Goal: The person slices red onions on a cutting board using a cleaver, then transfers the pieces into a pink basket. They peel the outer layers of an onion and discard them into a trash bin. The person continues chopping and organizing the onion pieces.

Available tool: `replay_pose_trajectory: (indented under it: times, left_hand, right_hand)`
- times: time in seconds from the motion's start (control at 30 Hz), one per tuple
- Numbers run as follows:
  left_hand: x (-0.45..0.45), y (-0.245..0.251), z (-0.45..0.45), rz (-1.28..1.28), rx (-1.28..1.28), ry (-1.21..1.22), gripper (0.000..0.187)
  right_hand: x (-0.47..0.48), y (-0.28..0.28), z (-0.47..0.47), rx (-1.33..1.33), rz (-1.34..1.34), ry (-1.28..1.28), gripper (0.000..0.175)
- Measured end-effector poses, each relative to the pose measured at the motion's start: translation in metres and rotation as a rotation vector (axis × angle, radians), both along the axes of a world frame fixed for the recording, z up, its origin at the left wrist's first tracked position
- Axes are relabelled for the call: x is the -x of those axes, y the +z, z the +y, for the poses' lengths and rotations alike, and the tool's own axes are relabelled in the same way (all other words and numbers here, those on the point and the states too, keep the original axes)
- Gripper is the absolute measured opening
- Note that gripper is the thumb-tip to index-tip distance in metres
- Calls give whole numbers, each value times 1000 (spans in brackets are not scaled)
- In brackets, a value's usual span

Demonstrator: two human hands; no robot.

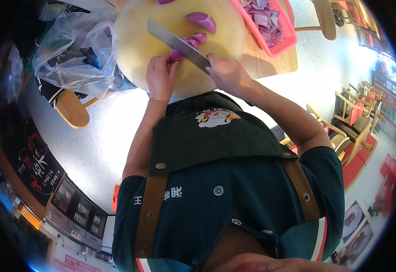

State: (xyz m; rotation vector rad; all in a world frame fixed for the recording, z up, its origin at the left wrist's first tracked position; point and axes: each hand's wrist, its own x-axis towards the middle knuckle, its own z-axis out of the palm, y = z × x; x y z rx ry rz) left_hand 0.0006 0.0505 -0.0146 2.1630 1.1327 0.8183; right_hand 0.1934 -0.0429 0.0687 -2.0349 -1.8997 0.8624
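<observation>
My right hand (230, 73) is closed around the handle end of a wide-bladed kitchen knife (179, 46), whose blade slants across a round, pale yellow cutting board (143, 51). At the near side of the blade, the fingers of my left hand (161, 76) press on a piece of red onion (177, 55). More cut onion pieces (199, 37) lie just beyond the blade. A larger onion wedge (202, 22) rests farther up the board, and part of another purple piece (165, 1) shows at the top edge. My right fingers hide the knife's handle.
A pink plastic basket (274, 51) of chopped red onion stands right of the board on a wooden table (279, 66). Clear plastic bags (75, 57) bulge at the left, above a wooden chair part (72, 108). Wooden chairs with red seats (352, 115) stand farther right.
</observation>
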Motion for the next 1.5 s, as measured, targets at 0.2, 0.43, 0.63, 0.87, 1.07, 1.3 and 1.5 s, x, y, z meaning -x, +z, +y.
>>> replay_pose_trajectory:
  times: [0.2,0.43,0.63,0.87,1.07,1.3,1.5]
  left_hand:
    - [-1,4,2,-4,-38,-40,35]
    - [-24,17,12,134,-51,-93,43]
    - [-55,46,50,568,100,-409,42]
    - [-44,52,55,252,461,-286,36]
    - [-31,27,37,47,399,-149,19]
    - [-33,18,32,-16,372,-98,18]
    - [-25,15,39,-18,473,-151,18]
  right_hand:
    - [1,-7,5,87,122,-47,17]
    - [-20,9,2,158,109,-55,19]
    - [-45,9,-8,83,-99,-128,19]
    - [-47,10,-11,36,-58,-144,23]
    - [-36,29,-23,-139,-97,-22,18]
    - [-31,20,-10,75,-129,64,16]
    - [-23,0,-7,-38,-112,-25,12]
